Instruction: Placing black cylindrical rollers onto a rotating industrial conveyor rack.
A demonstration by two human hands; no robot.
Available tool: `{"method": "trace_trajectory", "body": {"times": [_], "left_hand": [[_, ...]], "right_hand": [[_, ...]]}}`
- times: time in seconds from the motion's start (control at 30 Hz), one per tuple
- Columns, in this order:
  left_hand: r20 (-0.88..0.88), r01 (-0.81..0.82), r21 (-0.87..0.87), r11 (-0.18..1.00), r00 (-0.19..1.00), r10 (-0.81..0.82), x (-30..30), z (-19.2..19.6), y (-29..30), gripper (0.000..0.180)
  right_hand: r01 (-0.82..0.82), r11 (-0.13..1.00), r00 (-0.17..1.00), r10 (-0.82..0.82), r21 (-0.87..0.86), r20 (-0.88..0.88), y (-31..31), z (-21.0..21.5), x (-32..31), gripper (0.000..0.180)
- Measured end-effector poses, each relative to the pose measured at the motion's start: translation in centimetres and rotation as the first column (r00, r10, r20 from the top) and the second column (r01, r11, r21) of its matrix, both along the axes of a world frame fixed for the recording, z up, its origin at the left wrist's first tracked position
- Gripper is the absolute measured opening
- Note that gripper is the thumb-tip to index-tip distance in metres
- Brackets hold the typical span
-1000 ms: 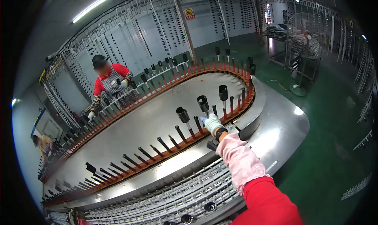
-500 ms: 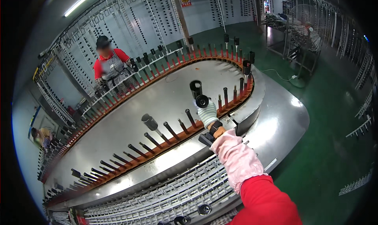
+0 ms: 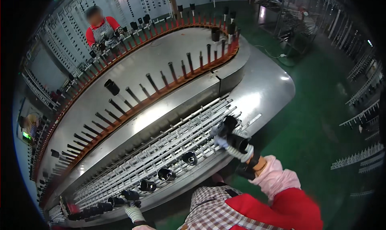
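My right hand [image 3: 229, 140], in a striped knit glove with a grey palm, is closed around black cylindrical cups. One black cup [image 3: 230, 123] sticks out beyond the fingers and a second cup [image 3: 238, 143] lies against the glove; the fingers are partly blurred. The hand is over the right end of the metal racks [image 3: 173, 143]. At the lower left my left hand [image 3: 134, 211], also gloved, reaches a black cup [image 3: 130, 195] in the row along the racks' near edge. Its fingertips are dark against the cup, so their grip is unclear. More black cups [image 3: 166, 174] sit along that edge.
Behind the racks curves a steel conveyor table [image 3: 161, 55] with a brown track of upright rods, several capped with black cups [image 3: 112, 87]. A co-worker in a checked apron [image 3: 105, 33] stands across it. A wire-caged fan [image 3: 304, 14] stands on the green floor at right.
My right hand has drawn back from above the conveyor toward me, down to the racks, still with the black cups. The view has tilted down, bringing my left hand into sight.
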State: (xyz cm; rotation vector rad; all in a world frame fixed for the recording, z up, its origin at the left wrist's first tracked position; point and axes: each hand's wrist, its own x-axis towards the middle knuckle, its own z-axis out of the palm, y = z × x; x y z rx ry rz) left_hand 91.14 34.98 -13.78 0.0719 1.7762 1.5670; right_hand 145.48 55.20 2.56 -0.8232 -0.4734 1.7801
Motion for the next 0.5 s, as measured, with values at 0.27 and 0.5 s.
{"method": "trace_trajectory", "body": {"times": [0.27,0.5], "left_hand": [[-0.229,0.063,0.022,0.998,0.972,-0.056,10.7,4.4,1.9,0.031],[-0.089,-0.067,0.051,0.996,0.993,0.071,16.6,4.1,5.3,0.025]], "right_hand": [[0.063,0.97,0.962,-0.121,-0.234,-0.243,1.9,-12.2,6.0,0.013],[-0.133,0.968,0.81,-0.017,0.211,0.587,5.2,-2.4,17.9,0.028]]}}
